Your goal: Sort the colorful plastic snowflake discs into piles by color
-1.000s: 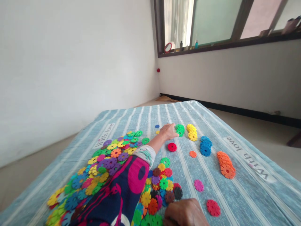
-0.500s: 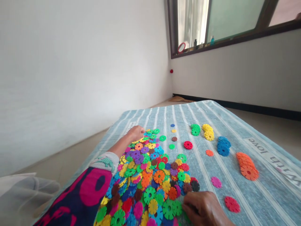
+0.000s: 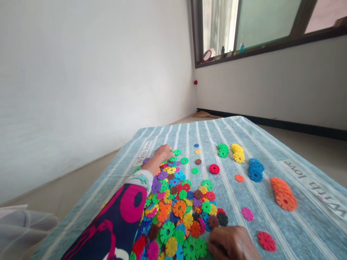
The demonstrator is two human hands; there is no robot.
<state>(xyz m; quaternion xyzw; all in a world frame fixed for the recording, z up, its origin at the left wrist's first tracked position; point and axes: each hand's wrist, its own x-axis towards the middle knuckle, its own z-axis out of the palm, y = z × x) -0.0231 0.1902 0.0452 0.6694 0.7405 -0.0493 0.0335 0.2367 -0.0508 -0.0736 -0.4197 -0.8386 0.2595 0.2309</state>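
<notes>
My left hand (image 3: 163, 152) reaches out to the far left end of a big heap of coloured plastic snowflake discs (image 3: 176, 206), fingers curled down on discs there; what it grips is hidden. My right hand (image 3: 231, 243) rests at the bottom edge, fingers bent against green discs (image 3: 193, 247) at the heap's near side. Sorted stacks lie to the right: green (image 3: 223, 150), yellow (image 3: 237, 153), blue (image 3: 255, 170), orange (image 3: 283, 194). Single red (image 3: 214, 168), pink (image 3: 247, 213) and red (image 3: 266, 241) discs lie apart.
Everything lies on a blue striped cloth (image 3: 271, 144) printed "With love". White walls stand to the left and behind. A window sill (image 3: 217, 57) holds small bottles and a round mirror. Pale fabric (image 3: 24, 224) lies at the lower left.
My left hand drew back from the green stack to the far left end of the heap, then shifted slightly right. The view swung left. My right hand stayed at the heap's near edge.
</notes>
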